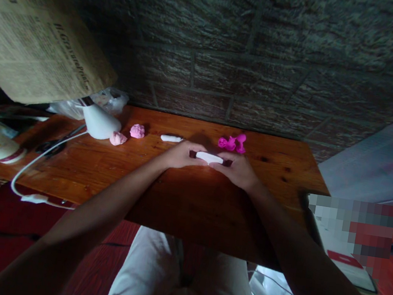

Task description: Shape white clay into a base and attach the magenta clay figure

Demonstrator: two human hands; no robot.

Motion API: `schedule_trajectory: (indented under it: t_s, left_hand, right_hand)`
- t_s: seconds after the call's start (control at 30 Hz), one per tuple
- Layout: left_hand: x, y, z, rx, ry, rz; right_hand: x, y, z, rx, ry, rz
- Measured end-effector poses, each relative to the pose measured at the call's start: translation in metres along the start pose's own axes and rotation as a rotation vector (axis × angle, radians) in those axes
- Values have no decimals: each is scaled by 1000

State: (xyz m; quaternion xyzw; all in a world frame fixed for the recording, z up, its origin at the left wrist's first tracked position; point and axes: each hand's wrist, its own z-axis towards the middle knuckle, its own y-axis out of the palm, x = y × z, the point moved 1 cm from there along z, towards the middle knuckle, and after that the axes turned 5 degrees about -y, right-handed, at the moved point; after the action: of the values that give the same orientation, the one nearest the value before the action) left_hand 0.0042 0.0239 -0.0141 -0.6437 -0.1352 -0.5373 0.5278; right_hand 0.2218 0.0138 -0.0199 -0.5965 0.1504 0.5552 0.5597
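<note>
Gripping a smooth, white, elongated piece, your left hand and right hand pinch its opposite ends. It looks slim, with rounded edges.

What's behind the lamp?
A crumpled clear bag shows behind the lamp, with the wall beyond. The lamp covers part of the bag, and its contents are too blurred to tell.

My left hand and right hand are meeting centrally, forearms angling inward, fingers pinching.
</note>
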Motion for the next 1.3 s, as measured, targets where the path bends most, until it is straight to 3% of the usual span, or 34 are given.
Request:
schedule_trajectory:
  t_s: [0.2,0.5,0.63,0.77,1.3]
  left_hand:
    - [-4,0,3,28,16,20]
    - [-4,2,2,-14,29,-18]
    - [-3,3,3,51,27,-141]
    - [2,1,3,115,-39,-223]
    - [2,5,4,137,-61,-268]
  right_hand:
    - [-1,-8,1,-59,-8,-10]
    - [0,-2,2,-53,-9,-72]
    - [-4,-6,3,-25,-11,116]
    - [-10,-7,4,37,87,294]
    - [-11,1,3,24,36,305]
